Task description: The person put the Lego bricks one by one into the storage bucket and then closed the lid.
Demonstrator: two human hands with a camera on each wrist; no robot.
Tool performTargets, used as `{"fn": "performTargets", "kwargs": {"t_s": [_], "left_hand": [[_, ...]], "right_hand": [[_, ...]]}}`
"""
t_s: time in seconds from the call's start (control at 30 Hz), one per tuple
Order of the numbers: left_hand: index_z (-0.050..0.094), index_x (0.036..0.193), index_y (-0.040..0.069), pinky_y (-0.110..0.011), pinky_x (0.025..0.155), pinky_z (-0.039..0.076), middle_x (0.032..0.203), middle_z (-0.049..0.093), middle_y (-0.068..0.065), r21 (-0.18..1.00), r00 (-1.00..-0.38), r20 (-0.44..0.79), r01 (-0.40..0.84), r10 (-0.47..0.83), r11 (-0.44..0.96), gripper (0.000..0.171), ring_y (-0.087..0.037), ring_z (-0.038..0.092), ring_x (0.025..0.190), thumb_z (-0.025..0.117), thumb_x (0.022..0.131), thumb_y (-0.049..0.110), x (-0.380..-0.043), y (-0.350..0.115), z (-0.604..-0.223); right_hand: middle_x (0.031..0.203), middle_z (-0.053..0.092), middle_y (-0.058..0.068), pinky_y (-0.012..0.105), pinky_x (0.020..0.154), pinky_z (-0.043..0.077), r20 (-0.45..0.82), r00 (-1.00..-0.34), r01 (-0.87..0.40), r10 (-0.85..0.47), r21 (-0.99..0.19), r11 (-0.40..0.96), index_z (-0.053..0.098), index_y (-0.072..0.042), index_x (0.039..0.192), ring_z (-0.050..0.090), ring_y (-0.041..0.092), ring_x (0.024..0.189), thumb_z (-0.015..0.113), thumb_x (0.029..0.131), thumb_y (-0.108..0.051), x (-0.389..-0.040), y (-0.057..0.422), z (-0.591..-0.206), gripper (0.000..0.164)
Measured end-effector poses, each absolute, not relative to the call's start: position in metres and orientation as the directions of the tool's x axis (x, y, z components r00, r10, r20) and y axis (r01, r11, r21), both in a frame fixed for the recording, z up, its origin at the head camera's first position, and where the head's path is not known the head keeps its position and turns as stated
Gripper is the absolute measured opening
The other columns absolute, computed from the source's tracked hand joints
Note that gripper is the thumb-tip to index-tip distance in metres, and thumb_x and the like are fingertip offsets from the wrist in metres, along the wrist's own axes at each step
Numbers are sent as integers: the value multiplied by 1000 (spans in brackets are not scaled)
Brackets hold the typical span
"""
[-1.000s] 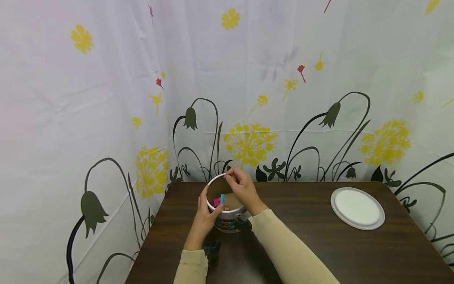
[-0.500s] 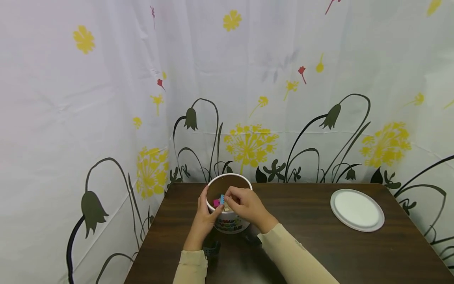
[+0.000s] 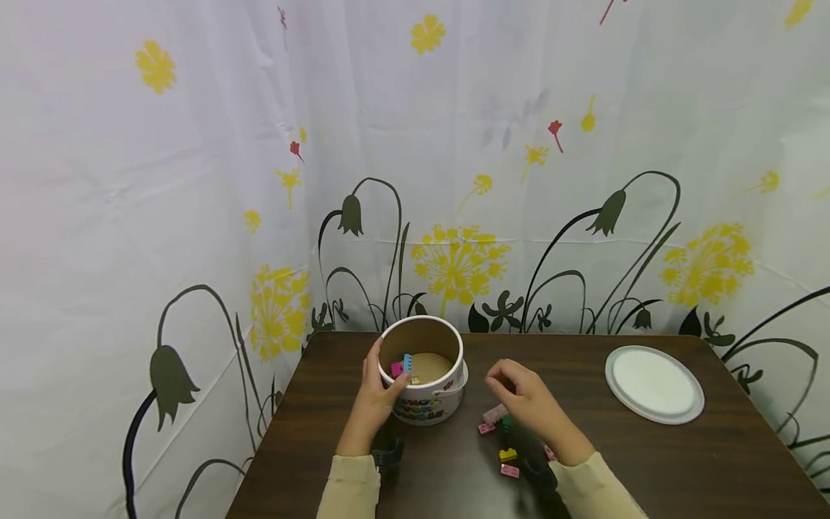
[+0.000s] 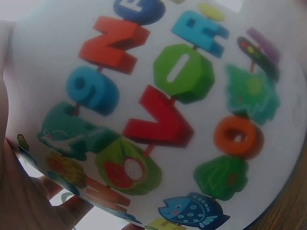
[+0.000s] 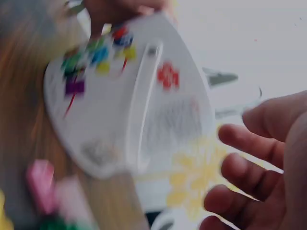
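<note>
Left grip [image 3: 372, 398] curled on a round white plastic bucket [image 3: 423, 415], right grip [image 3: 528, 400] loose and holding nothing

Its thumb lies over the rim, the fingers along the outside. The bucket is on the dark brown wood-grain bench [image 3: 441, 483], with colourful letters and animals printed around its wall. Inside are a magenta plastic brick [image 3: 396, 370], a light blue plastic brick [image 3: 407, 362] beside it and a small beige piece [image 3: 415, 380]. Right of the bucket, the other hand's fingers bend softly, near a loose group of pink, green and yellow plastic bricks [image 3: 508, 455]. Farther right lies a round white lid [image 3: 655, 383].
</note>
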State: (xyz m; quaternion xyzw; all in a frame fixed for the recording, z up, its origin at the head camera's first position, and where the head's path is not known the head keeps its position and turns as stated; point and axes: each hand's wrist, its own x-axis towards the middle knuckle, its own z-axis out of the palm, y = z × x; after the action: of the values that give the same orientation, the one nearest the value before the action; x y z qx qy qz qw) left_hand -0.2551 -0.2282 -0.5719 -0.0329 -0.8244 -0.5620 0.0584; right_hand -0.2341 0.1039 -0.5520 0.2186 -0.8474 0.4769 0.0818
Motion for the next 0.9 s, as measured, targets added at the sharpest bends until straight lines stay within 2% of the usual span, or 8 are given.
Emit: {"fn": "performTargets", "kwargs": {"t_s": [0.23, 0.37, 0.57, 0.73, 0.8, 0.9], "left_hand": [[17, 173, 40, -75, 119, 38, 172, 27, -14, 924, -992, 127, 115, -9, 364, 97, -52, 41, 152, 75, 96, 51, -255, -227, -574], [17, 173, 40, -75, 118, 39, 171, 28, -15, 922, -992, 127, 115, -10, 369, 97, -54, 43, 150, 75, 96, 50, -255, -228, -573], [17, 173, 38, -74, 119, 39, 171, 28, -16, 916, -991, 137, 123, -10, 382, 98, -52, 43, 150, 76, 96, 49, -256, -227, -571], [18, 173, 37, -72, 120, 39, 170, 28, -16, 915, -985, 171, 161, 6, 369, 96, -50, 41, 151, 75, 97, 46, -258, -227, -571], [18, 174, 36, -73, 121, 38, 170, 27, -16, 914, -985, 170, 161, 9, 371, 95, -50, 41, 151, 75, 98, 46, -258, -227, -572], [17, 174, 35, -73, 121, 37, 171, 27, -16, 914, -987, 158, 145, -1, 379, 95, -51, 40, 152, 74, 99, 45, -256, -227, -574]], "right_hand": [[91, 59, -8, 25, 66, 48, 261, -932, -359, -252, -765, 535, 70, -25, 103, 54, 5, 77, 72, 106, -20, -211, 166, -588, 6], [94, 59, -6, 25, 67, 47, 205, -939, -326, -275, -786, 526, 70, -24, 108, 53, 4, 79, 73, 106, -24, -199, 188, -609, 3], [116, 60, 7, 26, 67, 51, 83, -917, -266, -391, -856, 443, 69, -20, 125, 56, 9, 82, 81, 99, -29, -180, 204, -634, 30], [122, 57, 10, 25, 71, 49, 138, -873, -351, -468, -845, 405, 67, -17, 136, 54, 13, 87, 92, 88, -30, -177, 207, -637, 55], [120, 57, 8, 24, 72, 49, 146, -867, -367, -476, -833, 413, 68, -18, 136, 54, 11, 87, 93, 86, -30, -177, 208, -636, 57], [115, 57, 5, 24, 74, 49, 144, -863, -374, -484, -827, 420, 71, -19, 133, 54, 8, 88, 92, 88, -28, -177, 209, -636, 50]]}}
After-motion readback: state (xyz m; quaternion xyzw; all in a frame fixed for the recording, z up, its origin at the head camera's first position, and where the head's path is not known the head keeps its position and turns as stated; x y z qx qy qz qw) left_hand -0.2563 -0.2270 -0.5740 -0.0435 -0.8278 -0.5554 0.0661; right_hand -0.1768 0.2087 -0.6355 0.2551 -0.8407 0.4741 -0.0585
